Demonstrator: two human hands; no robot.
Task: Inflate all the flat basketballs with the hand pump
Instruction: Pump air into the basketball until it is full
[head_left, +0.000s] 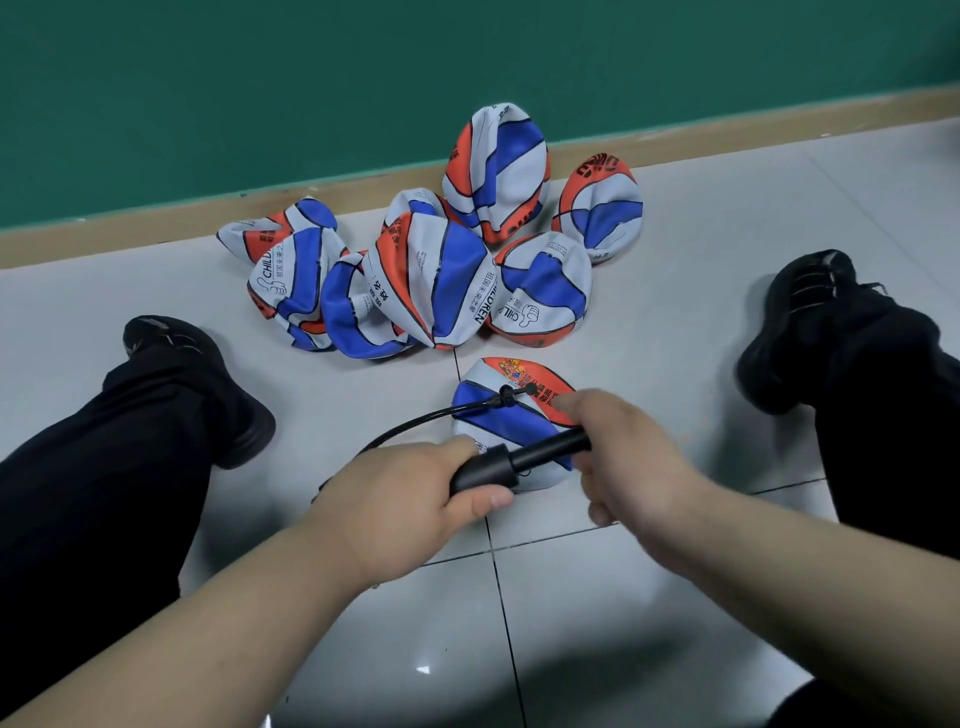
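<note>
While left hand (410, 499) holds the pump (519, 460), right hand (623, 457) clasps it.

Both hands gripping black pump (519, 460) — hose (415, 423) into flat basketball (511, 410)

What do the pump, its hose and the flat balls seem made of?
The pump looks like matte black plastic: a dull, even sheen. The hose is probably thin black rubber or soft plastic, since it curves freely. The balls seem rubber or synthetic leather, as they crumple and fold.
</note>
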